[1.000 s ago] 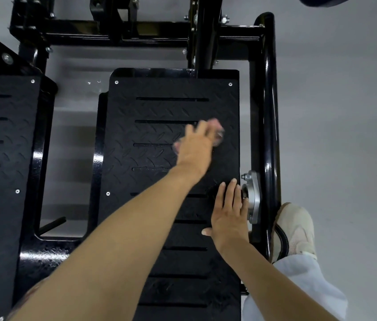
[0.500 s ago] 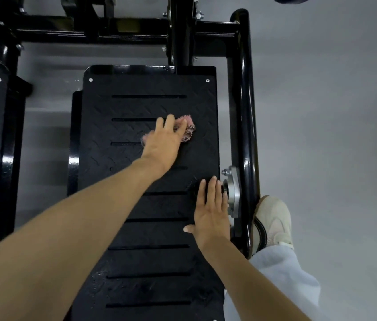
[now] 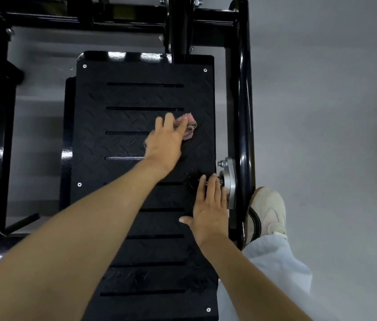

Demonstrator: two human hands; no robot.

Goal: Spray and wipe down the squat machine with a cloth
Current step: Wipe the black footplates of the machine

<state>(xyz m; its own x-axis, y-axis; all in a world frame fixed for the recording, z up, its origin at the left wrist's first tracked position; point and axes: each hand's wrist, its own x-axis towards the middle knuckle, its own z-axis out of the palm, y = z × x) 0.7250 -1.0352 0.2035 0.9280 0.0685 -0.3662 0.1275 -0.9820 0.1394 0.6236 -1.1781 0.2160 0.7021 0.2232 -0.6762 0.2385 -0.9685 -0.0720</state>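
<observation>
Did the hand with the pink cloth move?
Yes. The left hand slid the pink cloth rightward on the footplate, toward its right edge and the black side bar.

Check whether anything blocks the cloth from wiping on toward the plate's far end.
Nothing visible does. The left hand presses the pink cloth on the footplate; ahead lies bare plate. The right hand rests nearer, behind the cloth.

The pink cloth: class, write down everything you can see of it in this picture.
The pink cloth is a small bunched rag, pink with darker flecks, loosely woven as it looks, with frayed edges. It lies crumpled on the black tread-pattern footplate, near the plate's right edge, between two slots. The left hand presses on it, fingers spread over it, so only its far end shows. Whether it is damp cannot be told.
</observation>
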